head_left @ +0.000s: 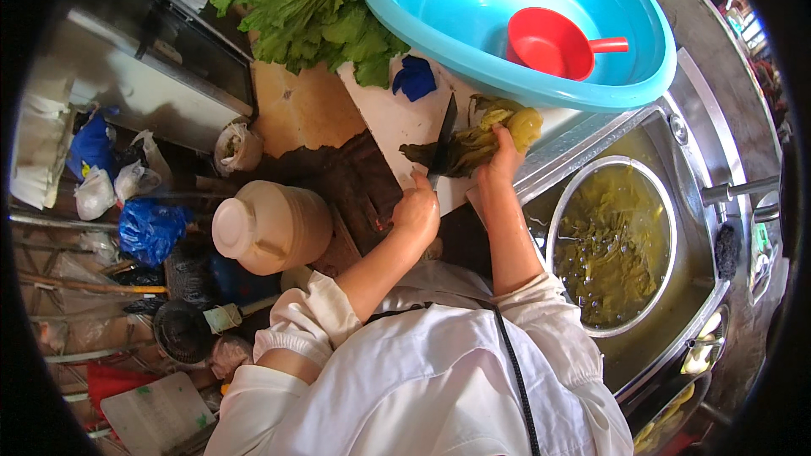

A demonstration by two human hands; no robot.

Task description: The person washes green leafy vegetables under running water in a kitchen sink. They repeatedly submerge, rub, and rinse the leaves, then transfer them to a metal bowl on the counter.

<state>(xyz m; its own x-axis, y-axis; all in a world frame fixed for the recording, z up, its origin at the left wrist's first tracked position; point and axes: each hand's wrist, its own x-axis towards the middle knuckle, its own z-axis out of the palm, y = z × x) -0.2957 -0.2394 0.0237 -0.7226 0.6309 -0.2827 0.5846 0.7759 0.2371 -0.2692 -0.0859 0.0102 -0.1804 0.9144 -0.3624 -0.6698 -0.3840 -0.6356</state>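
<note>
In my left hand (416,213) is the handle of a knife (444,137), its dark blade pointing away from me. My right hand (504,156) is closed around the thick, pale end of a limp, yellow-green pickled leafy vegetable (475,142). Its darker leaves spread left, past the blade, over a white cutting board (378,105). The blade stands against the leaves; whether it cuts into them I cannot tell. A crumpled blue piece (414,78) of cloth or plastic lies on the board beyond the knife.
A large light-blue basin (384,0) with a red dipper (549,42) overhangs the board's far right. Fresh green leaves (312,17) lie far left. Right, a metal sink (697,287) holds a round tub (552,241) of wet greens. A beige plastic jug (283,228) stands left.
</note>
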